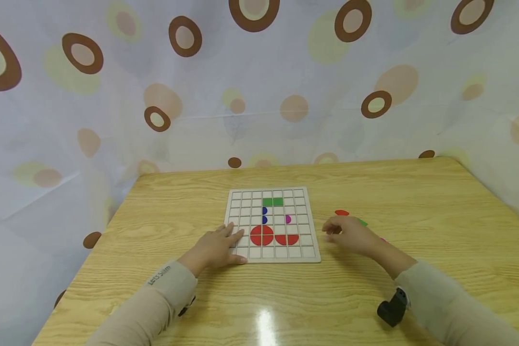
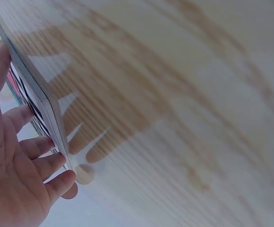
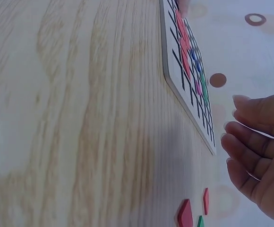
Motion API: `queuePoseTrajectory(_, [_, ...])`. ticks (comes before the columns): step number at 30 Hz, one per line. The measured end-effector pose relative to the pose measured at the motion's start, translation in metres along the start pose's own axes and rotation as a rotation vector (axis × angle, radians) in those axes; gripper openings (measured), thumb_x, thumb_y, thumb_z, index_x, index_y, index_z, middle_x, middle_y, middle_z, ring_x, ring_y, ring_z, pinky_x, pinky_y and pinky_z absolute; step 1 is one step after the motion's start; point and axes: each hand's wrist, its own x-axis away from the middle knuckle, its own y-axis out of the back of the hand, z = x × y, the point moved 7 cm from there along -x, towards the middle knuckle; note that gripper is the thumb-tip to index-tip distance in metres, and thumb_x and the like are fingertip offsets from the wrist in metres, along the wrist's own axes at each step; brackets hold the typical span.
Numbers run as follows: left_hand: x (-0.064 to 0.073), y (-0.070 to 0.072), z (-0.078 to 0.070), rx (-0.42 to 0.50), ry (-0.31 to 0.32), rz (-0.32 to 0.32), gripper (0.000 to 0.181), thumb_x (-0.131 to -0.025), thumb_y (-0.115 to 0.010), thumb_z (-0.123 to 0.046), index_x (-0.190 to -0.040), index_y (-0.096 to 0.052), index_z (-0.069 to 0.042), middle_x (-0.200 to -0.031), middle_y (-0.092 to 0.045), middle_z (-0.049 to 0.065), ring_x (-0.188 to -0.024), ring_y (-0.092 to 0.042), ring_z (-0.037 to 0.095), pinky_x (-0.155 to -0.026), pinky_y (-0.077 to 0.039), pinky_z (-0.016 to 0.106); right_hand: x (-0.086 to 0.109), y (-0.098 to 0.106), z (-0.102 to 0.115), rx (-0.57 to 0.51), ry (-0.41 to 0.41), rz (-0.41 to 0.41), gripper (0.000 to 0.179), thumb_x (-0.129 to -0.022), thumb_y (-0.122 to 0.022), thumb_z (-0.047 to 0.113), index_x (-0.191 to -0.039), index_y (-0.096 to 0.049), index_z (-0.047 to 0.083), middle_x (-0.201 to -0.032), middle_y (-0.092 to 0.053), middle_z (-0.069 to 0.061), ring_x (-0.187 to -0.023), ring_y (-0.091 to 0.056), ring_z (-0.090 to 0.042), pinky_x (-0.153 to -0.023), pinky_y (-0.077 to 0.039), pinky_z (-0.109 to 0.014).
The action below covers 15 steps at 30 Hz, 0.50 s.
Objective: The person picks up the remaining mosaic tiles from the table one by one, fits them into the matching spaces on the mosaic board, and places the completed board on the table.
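Note:
A white gridded board (image 1: pixel 307 252) lies on the table. On it are a red circle of sectors (image 1: pixel 256 230), a red half circle (image 1: pixel 292 239), green squares (image 1: pixel 268 202), two small blue half circles (image 1: pixel 264 211) and a small magenta one (image 1: pixel 288 219). My left hand (image 1: pixel 218 246) rests spread on the board's near left corner. Just off the right edge hovers my right hand (image 1: pixel 348 234), fingers loosely bent; the right wrist view shows nothing in it. Near it lie loose red pieces (image 3: pixel 185 215), a green piece (image 1: pixel 362 222) and a partly hidden magenta piece (image 1: pixel 383 239).
The wood-grain table (image 1: pixel 268 288) reaches back to a white curtain (image 1: pixel 259 134) with brown and pale circles. More of this cloth hangs at both sides. A black wrist device (image 1: pixel 392 307) hangs under the right sleeve.

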Motion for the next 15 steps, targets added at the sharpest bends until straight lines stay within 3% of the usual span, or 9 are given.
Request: queuePoseTrajectory(15, [-0.001, -0.003, 0.002, 0.006, -0.004, -0.005, 0.076, -0.076, -0.046, -0.060, -0.136, -0.029, -0.017, -0.140, -0.019, 0.014, -0.126, -0.019, 0.033, -0.097, -0.022, 0.046, 0.021, 0.011, -0.022, -0.024, -0.048, 0.006, 0.022, -0.078, -0.062, 0.009, -0.097, -0.058, -0.002, -0.089, -0.057, -0.007, -0.081, -0.052, -0.020, -0.066, -0.044, -0.032])
